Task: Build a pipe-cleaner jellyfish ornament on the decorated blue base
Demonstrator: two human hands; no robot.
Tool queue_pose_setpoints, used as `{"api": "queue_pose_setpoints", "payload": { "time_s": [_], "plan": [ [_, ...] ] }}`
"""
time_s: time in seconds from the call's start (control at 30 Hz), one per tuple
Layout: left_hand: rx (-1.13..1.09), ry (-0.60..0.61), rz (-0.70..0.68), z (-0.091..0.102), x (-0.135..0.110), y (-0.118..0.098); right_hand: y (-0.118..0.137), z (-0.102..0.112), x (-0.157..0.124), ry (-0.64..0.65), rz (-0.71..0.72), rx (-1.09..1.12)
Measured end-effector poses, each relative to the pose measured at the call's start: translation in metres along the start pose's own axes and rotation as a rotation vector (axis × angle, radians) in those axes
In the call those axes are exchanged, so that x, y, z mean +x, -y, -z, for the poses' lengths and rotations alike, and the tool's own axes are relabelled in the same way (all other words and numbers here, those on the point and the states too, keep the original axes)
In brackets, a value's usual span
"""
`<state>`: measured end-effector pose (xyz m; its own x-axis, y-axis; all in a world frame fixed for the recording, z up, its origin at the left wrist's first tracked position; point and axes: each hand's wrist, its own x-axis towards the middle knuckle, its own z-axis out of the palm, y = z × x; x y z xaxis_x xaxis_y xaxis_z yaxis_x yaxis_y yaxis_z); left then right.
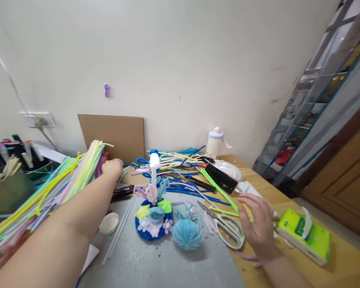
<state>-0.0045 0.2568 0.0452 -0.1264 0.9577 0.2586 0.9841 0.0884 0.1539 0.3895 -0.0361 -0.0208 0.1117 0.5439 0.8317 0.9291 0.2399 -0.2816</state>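
My left hand (111, 167) reaches far out to the big bundle of pastel pipe cleaners (57, 188) at the left; its fingers are hidden among the stems. My right hand (257, 224) rests near the table's right side, fingers curled around a thin yellow-green pipe cleaner (248, 213). Just left of it lie pale-handled scissors (228, 226). In front of me stands a pipe-cleaner craft on a blue round base (153, 224) with a white stem (154, 170), and a light blue fuzzy ball (186, 234) sits beside it.
A grey mat (168, 264) covers the wooden table. Loose pipe cleaners (180, 172) pile at the back, with a black phone (221, 178), a small bottle (215, 142) and a cardboard sheet (114, 134). A green tissue pack (306, 236) lies right; a paper cup (109, 223) left.
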Motion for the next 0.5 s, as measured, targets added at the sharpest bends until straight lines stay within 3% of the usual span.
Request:
{"api": "queue_pose_setpoints", "payload": {
  "time_s": [0.07,0.17,0.27,0.33,0.43,0.5],
  "plan": [
    [0.027,-0.024,0.027,-0.002,0.001,0.000,-0.011,-0.003,0.005,0.055,-0.063,-0.016],
    [0.038,-0.104,0.022,0.004,-0.002,-0.004,-0.019,-0.007,0.006,0.311,-0.133,0.060],
    [0.037,-0.231,-0.022,0.024,-0.011,-0.008,-0.019,-0.009,0.003,0.601,-0.172,0.116],
    [0.015,-0.346,-0.035,0.044,-0.022,-0.010,-0.016,-0.009,0.000,0.725,-0.166,0.119],
    [-0.218,-0.560,-0.039,0.072,-0.050,-0.007,-0.012,-0.008,-0.002,0.787,-0.124,0.136],
    [-0.535,-0.578,-0.021,0.085,-0.080,-0.003,-0.010,-0.009,-0.002,0.746,-0.102,0.154]
  ]
}}
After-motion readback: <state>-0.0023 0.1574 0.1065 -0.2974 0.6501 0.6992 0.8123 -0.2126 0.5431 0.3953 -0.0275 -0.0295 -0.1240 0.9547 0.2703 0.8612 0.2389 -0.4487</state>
